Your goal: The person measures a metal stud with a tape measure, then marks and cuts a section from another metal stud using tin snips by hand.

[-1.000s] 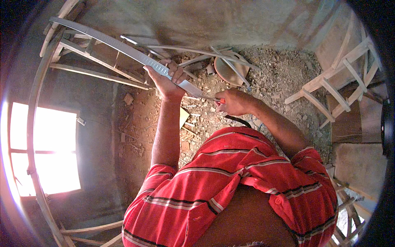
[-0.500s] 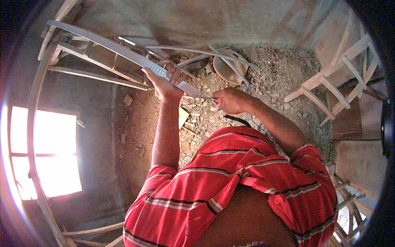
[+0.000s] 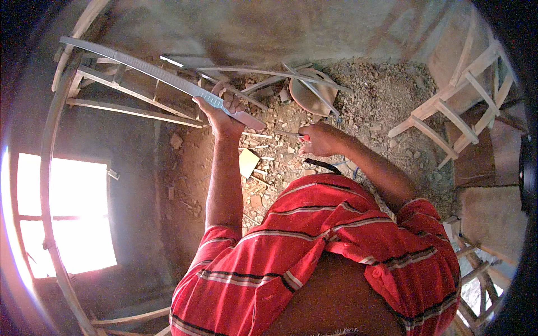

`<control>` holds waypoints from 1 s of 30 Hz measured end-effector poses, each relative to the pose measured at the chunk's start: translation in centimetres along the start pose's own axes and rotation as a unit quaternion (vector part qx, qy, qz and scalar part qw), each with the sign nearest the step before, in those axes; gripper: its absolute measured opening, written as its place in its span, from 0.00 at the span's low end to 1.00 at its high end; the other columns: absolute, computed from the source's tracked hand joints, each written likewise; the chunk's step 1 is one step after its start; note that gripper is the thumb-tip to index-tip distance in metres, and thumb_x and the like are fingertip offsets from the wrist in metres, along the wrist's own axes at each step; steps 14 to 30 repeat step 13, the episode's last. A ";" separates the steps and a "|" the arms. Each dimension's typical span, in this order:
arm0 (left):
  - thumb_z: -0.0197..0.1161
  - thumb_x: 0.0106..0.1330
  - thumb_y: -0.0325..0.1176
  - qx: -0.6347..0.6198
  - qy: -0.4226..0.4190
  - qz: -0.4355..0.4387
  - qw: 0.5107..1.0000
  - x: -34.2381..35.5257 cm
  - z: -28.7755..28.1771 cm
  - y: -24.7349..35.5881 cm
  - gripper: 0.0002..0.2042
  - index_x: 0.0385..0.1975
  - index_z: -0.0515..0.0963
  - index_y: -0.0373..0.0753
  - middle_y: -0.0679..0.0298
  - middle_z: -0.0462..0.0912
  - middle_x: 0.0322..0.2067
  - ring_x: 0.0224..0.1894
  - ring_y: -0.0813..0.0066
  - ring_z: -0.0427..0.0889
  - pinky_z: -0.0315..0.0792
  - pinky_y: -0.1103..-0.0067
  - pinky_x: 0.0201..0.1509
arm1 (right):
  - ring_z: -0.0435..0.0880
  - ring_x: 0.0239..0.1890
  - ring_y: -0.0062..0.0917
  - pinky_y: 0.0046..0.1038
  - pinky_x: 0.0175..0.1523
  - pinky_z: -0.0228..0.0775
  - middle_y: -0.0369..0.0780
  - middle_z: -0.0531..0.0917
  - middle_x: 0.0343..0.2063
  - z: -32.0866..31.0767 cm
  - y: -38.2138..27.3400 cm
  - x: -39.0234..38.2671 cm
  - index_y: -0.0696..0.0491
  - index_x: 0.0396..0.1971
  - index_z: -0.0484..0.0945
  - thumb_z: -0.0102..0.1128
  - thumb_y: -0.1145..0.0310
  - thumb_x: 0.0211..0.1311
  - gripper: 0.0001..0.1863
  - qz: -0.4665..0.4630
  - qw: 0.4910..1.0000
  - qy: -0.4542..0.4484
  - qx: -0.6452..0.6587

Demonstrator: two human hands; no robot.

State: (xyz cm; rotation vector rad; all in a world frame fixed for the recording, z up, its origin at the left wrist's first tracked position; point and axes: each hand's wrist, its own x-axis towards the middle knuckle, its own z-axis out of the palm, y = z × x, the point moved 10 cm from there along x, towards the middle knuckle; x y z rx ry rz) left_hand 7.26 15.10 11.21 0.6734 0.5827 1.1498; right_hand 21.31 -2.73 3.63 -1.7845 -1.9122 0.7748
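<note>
A long, pale grey metal channel (image 3: pixel 151 68) with slots near its close end slants from the upper left toward the middle. My left hand (image 3: pixel 223 115) is closed around it a little short of its near end. To the right, my right hand (image 3: pixel 326 140) is closed on a red-handled tool (image 3: pixel 290 134) with a thin metal tip pointing left. Its exact kind is hidden by my fingers. A small gap shows between the tip and the end of the channel.
Rubble (image 3: pixel 381 95) covers the floor ahead. A round basin (image 3: pixel 307 96) lies there with metal strips across it. A wooden ladder (image 3: pixel 443 123) leans at the right, and a ladder-like wooden frame (image 3: pixel 140 92) stands behind the channel. A yellow piece (image 3: pixel 247 163) lies below my left hand.
The tool's tip has come away from the channel's end as my right hand shifted slightly right. The channel has moved a little left and its far end dropped slightly.
</note>
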 end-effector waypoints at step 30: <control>0.51 0.59 0.76 -0.077 -0.128 0.015 0.989 1.1 5.9 -0.4 0.36 0.37 0.74 0.42 0.73 0.65 0.18 0.16 0.83 0.62 0.62 0.85 0.19 | 0.82 0.27 0.31 0.38 0.37 0.73 0.44 0.82 0.23 -1.5 -1.8 -1.5 0.56 0.33 0.77 0.69 0.57 0.55 0.17 0.062 0.969 0.100 0.215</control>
